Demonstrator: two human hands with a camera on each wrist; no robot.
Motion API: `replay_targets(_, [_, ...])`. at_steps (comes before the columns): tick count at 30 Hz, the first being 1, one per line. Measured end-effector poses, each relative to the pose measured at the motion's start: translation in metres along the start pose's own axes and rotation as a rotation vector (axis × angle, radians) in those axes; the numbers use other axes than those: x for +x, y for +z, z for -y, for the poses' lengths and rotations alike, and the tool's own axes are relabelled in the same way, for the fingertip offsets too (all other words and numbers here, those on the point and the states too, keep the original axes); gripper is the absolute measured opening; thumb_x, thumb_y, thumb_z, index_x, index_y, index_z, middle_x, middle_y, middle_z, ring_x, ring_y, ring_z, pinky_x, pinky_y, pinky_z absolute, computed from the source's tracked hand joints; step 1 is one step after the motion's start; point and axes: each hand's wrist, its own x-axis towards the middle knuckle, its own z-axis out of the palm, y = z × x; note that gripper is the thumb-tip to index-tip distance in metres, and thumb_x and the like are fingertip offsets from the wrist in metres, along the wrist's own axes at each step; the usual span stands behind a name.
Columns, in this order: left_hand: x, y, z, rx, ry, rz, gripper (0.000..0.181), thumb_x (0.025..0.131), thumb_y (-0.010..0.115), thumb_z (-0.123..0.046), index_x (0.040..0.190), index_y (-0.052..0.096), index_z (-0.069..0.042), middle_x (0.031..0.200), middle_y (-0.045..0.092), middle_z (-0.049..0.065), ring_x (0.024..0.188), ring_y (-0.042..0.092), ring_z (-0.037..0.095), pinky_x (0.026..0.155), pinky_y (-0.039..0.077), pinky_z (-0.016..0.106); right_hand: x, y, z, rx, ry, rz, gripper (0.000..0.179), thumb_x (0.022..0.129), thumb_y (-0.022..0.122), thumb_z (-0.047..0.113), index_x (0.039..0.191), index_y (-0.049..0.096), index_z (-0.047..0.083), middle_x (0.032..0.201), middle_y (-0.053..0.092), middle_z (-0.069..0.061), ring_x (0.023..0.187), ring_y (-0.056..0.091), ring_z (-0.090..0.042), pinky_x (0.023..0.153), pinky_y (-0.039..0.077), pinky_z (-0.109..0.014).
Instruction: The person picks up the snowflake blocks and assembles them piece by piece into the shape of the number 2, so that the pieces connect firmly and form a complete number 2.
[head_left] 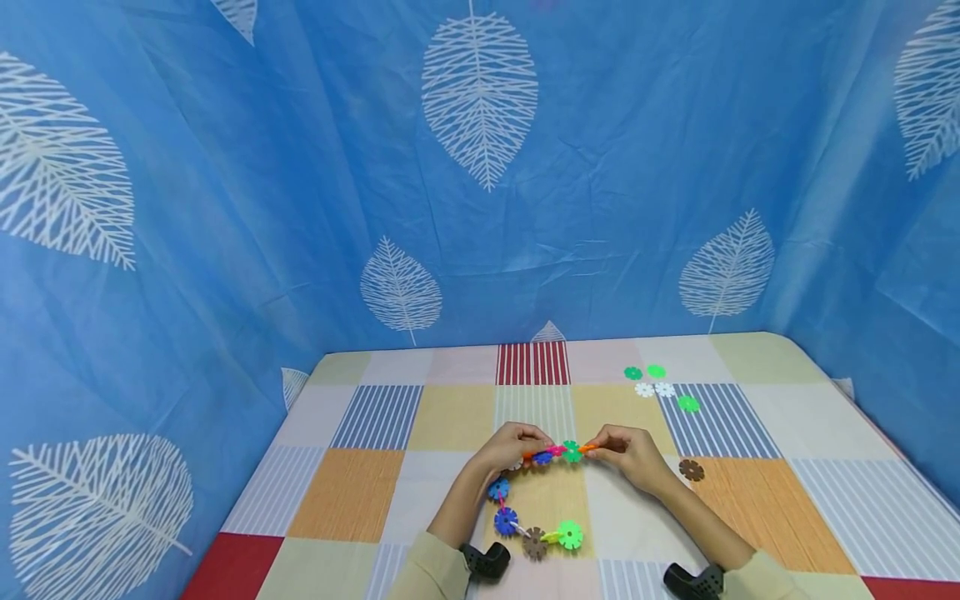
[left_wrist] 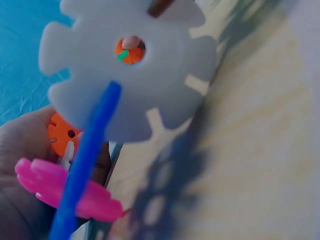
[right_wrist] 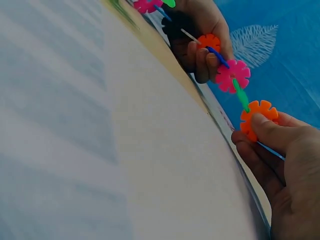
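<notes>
A chain of slotted plastic flower discs stretches between both hands above the table. My right hand pinches the orange flower disc at the chain's right end between thumb and fingers. Beside it are a green disc and a pink disc. My left hand grips the chain farther left, near another orange disc. From there the chain curves back toward the person through blue, brown and light green discs. A white disc looms close in the left wrist view.
Loose discs lie at the back right: dark green, light green and white ones among them. A brown disc lies right of the right hand. A patchwork cloth covers the table; blue leaf-patterned curtains surround it.
</notes>
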Motion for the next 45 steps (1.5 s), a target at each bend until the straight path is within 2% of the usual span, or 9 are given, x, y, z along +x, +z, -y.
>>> replay_targets(11, [0.000, 0.001, 0.000, 0.002, -0.016, 0.000, 0.017, 0.090, 0.060, -0.013, 0.092, 0.069, 0.001, 0.061, 0.058, -0.002, 0.042, 0.036, 0.007, 0.039, 0.033, 0.019, -0.001, 0.003, -0.009, 0.107, -0.038, -0.031, 0.006, 0.077, 0.065, -0.012, 0.079, 0.063, -0.007, 0.080, 0.065, -0.020, 0.071, 0.066, -0.023, 0.061, 0.053, -0.025])
replay_targets(16, [-0.001, 0.004, -0.001, 0.029, -0.020, -0.008, 0.015, 0.090, 0.059, -0.010, 0.090, 0.070, 0.001, 0.060, 0.058, 0.000, 0.040, 0.036, 0.008, 0.038, 0.035, 0.019, 0.000, 0.004, -0.008, 0.176, -0.106, -0.028, 0.008, 0.077, 0.061, -0.017, 0.080, 0.061, -0.010, 0.079, 0.063, -0.025, 0.071, 0.066, -0.022, 0.063, 0.054, -0.029])
replay_targets(20, [0.000, 0.003, -0.002, 0.028, -0.038, -0.014, 0.015, 0.091, 0.059, -0.011, 0.090, 0.070, -0.002, 0.060, 0.056, 0.000, 0.041, 0.036, 0.009, 0.038, 0.035, 0.020, 0.001, 0.004, -0.003, 0.121, -0.141, -0.038, 0.010, 0.077, 0.061, -0.017, 0.082, 0.062, -0.008, 0.079, 0.064, -0.024, 0.071, 0.066, -0.025, 0.064, 0.054, -0.026])
replay_targets(23, [0.002, 0.000, -0.001, 0.033, -0.045, 0.028, 0.017, 0.092, 0.057, -0.015, 0.092, 0.069, -0.003, 0.068, 0.059, -0.002, 0.046, 0.040, 0.008, 0.042, 0.038, 0.020, 0.001, 0.003, 0.001, 0.029, -0.120, -0.059, 0.012, 0.077, 0.064, -0.014, 0.083, 0.065, -0.004, 0.079, 0.065, -0.018, 0.071, 0.066, -0.025, 0.063, 0.053, -0.024])
replay_targets(29, [0.002, -0.007, -0.006, 0.105, 0.003, 0.197, 0.027, 0.095, 0.051, -0.030, 0.095, 0.061, -0.005, 0.079, 0.059, -0.001, 0.054, 0.046, 0.009, 0.048, 0.038, 0.023, -0.002, 0.003, 0.005, -0.101, -0.124, -0.073, 0.012, 0.076, 0.068, -0.009, 0.084, 0.068, 0.001, 0.080, 0.067, -0.011, 0.070, 0.064, -0.020, 0.064, 0.053, -0.024])
replay_targets(33, [0.001, -0.005, -0.013, 0.124, 0.037, 0.283, 0.023, 0.089, 0.063, -0.026, 0.106, 0.057, -0.011, 0.079, 0.065, 0.005, 0.059, 0.061, 0.016, 0.053, 0.050, 0.027, -0.002, 0.004, 0.005, -0.117, -0.141, -0.085, 0.013, 0.076, 0.068, -0.009, 0.085, 0.068, 0.001, 0.080, 0.067, -0.011, 0.070, 0.064, -0.020, 0.064, 0.053, -0.024])
replay_targets(37, [0.000, -0.001, -0.017, 0.355, 0.169, 0.247, 0.039, 0.082, 0.071, -0.026, 0.119, 0.060, -0.018, 0.079, 0.063, -0.001, 0.061, 0.060, 0.010, 0.054, 0.051, 0.024, -0.001, 0.006, 0.006, -0.133, -0.147, -0.087, 0.013, 0.076, 0.068, -0.009, 0.085, 0.068, 0.001, 0.080, 0.067, -0.010, 0.070, 0.064, -0.021, 0.064, 0.053, -0.026])
replay_targets(41, [0.002, 0.002, -0.015, 0.602, 0.312, 0.184, 0.043, 0.082, 0.070, -0.032, 0.122, 0.062, -0.017, 0.076, 0.061, -0.010, 0.059, 0.048, -0.001, 0.051, 0.041, 0.015, -0.002, 0.006, -0.007, -0.158, -0.142, -0.086, 0.014, 0.076, 0.069, -0.008, 0.086, 0.069, 0.003, 0.081, 0.068, -0.008, 0.072, 0.064, -0.020, 0.064, 0.053, -0.026])
replay_targets(45, [0.002, 0.003, -0.013, 0.676, 0.341, 0.164, 0.042, 0.083, 0.069, -0.033, 0.120, 0.063, -0.015, 0.089, 0.068, -0.005, 0.050, 0.035, 0.000, 0.047, 0.032, 0.013, -0.001, 0.007, -0.026, -0.188, -0.154, -0.067, 0.016, 0.075, 0.071, -0.003, 0.087, 0.070, 0.008, 0.083, 0.068, -0.002, 0.073, 0.064, -0.015, 0.064, 0.052, -0.021])
